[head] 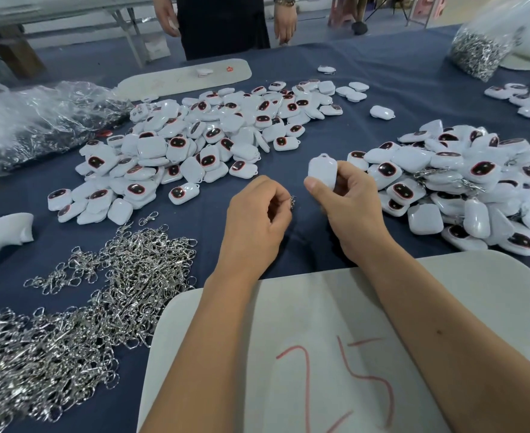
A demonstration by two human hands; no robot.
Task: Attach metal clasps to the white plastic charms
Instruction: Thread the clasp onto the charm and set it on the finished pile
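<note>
My right hand [348, 201] holds a white plastic charm [321, 171] upright, its plain back towards me and its small loop on top. My left hand [255, 217] has its fingers curled and pinches a small metal clasp [292, 203] just left of the charm, a short gap apart. A large pile of loose charms [195, 145] with dark red-rimmed faces lies beyond my hands. A second pile of charms [463, 189], some with clasps on them, lies to the right. A heap of silver metal clasps [79, 307] covers the near left of the blue cloth.
A white board [288, 354] marked 25 in red lies under my forearms. Clear bags of clasps sit at far left [38, 120] and far right [479, 48]. Another white board [188, 78] lies at the back, where a person [223, 23] stands.
</note>
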